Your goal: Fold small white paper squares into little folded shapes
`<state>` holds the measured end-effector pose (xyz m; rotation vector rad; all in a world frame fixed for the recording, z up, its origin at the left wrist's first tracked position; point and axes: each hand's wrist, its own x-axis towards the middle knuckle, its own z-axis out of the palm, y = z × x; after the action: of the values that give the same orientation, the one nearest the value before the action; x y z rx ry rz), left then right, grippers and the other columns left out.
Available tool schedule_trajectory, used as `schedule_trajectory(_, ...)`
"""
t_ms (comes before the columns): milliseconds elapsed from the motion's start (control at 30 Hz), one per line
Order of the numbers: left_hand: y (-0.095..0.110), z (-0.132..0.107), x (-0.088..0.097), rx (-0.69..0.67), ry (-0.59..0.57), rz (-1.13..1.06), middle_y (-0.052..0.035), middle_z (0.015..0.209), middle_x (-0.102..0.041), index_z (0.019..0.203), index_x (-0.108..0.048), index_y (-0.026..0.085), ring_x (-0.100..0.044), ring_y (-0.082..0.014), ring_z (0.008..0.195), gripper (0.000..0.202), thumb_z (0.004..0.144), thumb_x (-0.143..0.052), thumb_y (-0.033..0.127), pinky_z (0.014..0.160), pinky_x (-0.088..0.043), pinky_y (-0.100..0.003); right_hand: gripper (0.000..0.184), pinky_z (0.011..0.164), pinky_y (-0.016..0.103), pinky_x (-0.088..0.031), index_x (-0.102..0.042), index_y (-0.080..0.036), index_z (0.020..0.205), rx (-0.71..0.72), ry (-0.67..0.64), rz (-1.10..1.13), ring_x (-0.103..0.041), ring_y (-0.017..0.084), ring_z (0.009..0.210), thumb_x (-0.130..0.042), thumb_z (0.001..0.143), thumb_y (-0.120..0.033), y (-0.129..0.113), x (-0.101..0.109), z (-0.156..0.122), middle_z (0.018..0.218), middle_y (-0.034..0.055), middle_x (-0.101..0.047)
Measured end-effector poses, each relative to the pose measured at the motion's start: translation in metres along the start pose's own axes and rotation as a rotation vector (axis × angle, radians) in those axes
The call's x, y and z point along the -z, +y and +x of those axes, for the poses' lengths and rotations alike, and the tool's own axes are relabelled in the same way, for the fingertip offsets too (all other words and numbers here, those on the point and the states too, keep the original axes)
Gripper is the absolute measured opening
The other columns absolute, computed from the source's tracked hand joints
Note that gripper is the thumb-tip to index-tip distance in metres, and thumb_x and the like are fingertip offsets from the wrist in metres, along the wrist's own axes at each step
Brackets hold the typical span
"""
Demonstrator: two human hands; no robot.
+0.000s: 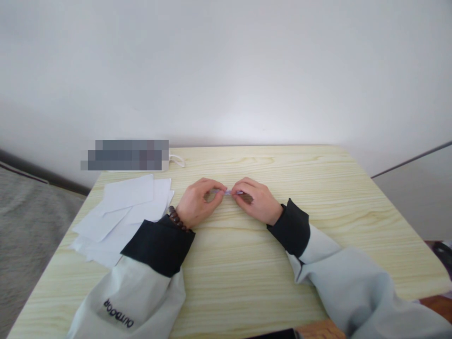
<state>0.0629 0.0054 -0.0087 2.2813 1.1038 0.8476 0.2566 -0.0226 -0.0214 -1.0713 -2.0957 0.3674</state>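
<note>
Between my two hands, a narrow whitish strip (229, 192), which looks like folded paper, is held low over the table. My left hand (196, 202) pinches its left end between thumb and fingertips. On the other end, the thumb and fingers of my right hand (260, 201) are closed in a similar pinch. Much of the strip is hidden behind the fingers. A dark bead bracelet (177, 219) circles my left wrist. Left of that hand lies a loose, overlapping pile of white paper sheets (129, 194).
The pale wood-grain table (240, 278) meets a white wall (247, 70) at the back. A pixelated object (129, 157) with a white cord loop (177, 160) sits at the back left corner. A dark-edged object (273, 334) shows at the front edge.
</note>
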Motion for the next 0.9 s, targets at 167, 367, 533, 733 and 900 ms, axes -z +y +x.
schedule_trajectory(167,-0.0015,0.0017,-0.0017,-0.041,-0.005,0.036,-0.0012,0.083,-0.071,0.084,-0.068,0.020,-0.062,-0.0163,0.084,0.015,0.082,-0.054,0.025,0.076,-0.049,-0.028,0.011,0.076,0.027,-0.048,-0.060,-0.018,0.085,0.017,0.009,0.005,-0.059,0.015,0.082,-0.052,0.081,-0.011,-0.0020,0.0009,0.0001,0.086,0.0052,-0.062)
schedule_trajectory(367,-0.0015,0.0013,-0.0019,-0.053,0.030,0.062,-0.0011,0.078,-0.071,0.080,-0.069,0.020,-0.062,-0.0154,0.078,0.018,0.085,-0.053,0.028,0.072,-0.048,-0.027,0.010,0.076,0.028,-0.049,-0.061,-0.017,0.083,0.053,0.000,-0.018,-0.058,0.016,0.081,-0.051,0.080,-0.012,-0.0026,0.0013,-0.0001,0.086,0.0068,-0.062)
schedule_trajectory(533,-0.0004,0.0019,-0.0012,-0.063,0.014,0.058,-0.0010,0.078,-0.070,0.080,-0.069,0.020,-0.061,-0.0159,0.079,0.017,0.084,-0.054,0.028,0.073,-0.048,-0.028,0.010,0.076,0.029,-0.049,-0.060,-0.017,0.081,0.068,-0.012,-0.074,-0.058,0.017,0.081,-0.052,0.079,-0.012,-0.0032,0.0010,0.0010,0.085,0.0066,-0.063)
schedule_trajectory(733,0.0021,0.0026,-0.0008,-0.110,-0.025,0.058,-0.0013,0.078,-0.069,0.080,-0.067,0.020,-0.059,-0.0170,0.080,0.013,0.081,-0.056,0.026,0.076,-0.047,-0.030,0.007,0.075,0.030,-0.048,-0.057,-0.018,0.077,0.039,0.039,-0.092,-0.058,0.017,0.079,-0.053,0.080,-0.013,-0.0035,0.0008,0.0014,0.081,0.0056,-0.063)
schedule_trajectory(900,0.0013,0.0014,-0.0015,-0.119,-0.030,0.067,-0.0019,0.079,-0.069,0.082,-0.066,0.019,-0.059,-0.0172,0.081,0.012,0.080,-0.055,0.024,0.077,-0.047,-0.030,0.006,0.074,0.029,-0.048,-0.058,-0.018,0.078,0.028,0.035,-0.083,-0.058,0.017,0.078,-0.054,0.080,-0.014,-0.0039,0.0011,0.0010,0.081,0.0051,-0.063)
